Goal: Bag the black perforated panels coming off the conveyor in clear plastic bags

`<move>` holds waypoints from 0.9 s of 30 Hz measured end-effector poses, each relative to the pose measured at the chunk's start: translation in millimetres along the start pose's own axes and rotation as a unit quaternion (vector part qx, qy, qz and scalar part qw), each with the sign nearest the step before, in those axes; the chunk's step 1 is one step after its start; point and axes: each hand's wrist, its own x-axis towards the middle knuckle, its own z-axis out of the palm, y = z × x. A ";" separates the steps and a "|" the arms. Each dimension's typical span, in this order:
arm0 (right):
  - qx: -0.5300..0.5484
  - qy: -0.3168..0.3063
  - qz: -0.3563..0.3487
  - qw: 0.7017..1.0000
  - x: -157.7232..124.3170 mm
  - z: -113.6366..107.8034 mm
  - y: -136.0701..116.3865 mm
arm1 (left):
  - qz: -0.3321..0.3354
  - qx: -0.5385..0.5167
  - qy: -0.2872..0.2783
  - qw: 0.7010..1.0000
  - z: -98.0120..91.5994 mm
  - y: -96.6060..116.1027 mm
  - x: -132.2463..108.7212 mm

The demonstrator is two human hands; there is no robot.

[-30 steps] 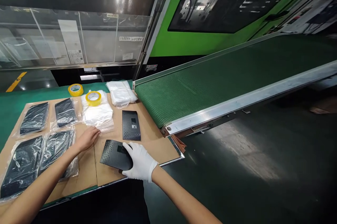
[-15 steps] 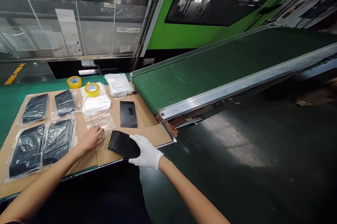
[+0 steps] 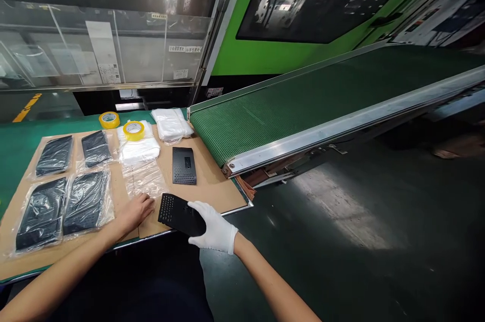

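My right hand (image 3: 214,229), in a white glove, grips a black perforated plastic panel (image 3: 175,212) by its near end, holding it tilted just above the cardboard sheet (image 3: 212,188). My bare left hand (image 3: 137,212) pinches the near edge of a clear plastic bag (image 3: 143,178) that lies flat on the cardboard beside the panel. A second black panel (image 3: 184,165) lies flat a little farther back.
Several bagged black panels (image 3: 64,180) lie at the left. Two stacks of clear bags (image 3: 172,123) and two yellow tape rolls (image 3: 133,130) sit at the back. A green conveyor belt (image 3: 303,105) slopes up to the right. The table edge is right below my hands.
My left hand has drawn one clear bag off the stack toward me across the cardboard. My right hand has kept hold of the panel, shifting it slightly nearer the edge.
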 end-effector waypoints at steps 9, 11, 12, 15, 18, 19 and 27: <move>0.004 -0.004 -0.010 1.000 -1.3 5.0 12.8 | -0.084 -0.085 0.015 0.993 -9.6 -3.2 6.7; 0.005 -0.003 -0.019 1.000 -2.2 3.9 14.1 | -0.076 -0.078 0.008 0.994 -14.8 0.6 8.6; 0.005 -0.001 -0.024 1.000 -2.8 3.2 14.5 | -0.073 -0.073 0.007 0.995 -17.2 2.8 9.6; -0.001 0.004 -0.033 0.999 -4.6 1.3 15.0 | -0.089 -0.077 0.003 0.993 -22.5 9.1 13.1; -0.005 -0.001 -0.040 0.999 -6.2 0.0 15.3 | -0.144 -0.129 -0.017 0.981 -23.3 12.9 17.3; -0.005 -0.003 -0.044 0.999 -6.9 -0.1 15.5 | -0.164 -0.153 -0.024 0.974 -22.3 13.6 18.8; -0.011 -0.038 -0.035 0.999 -16.4 2.2 10.0 | -0.248 -0.213 0.003 0.945 -4.5 22.0 28.5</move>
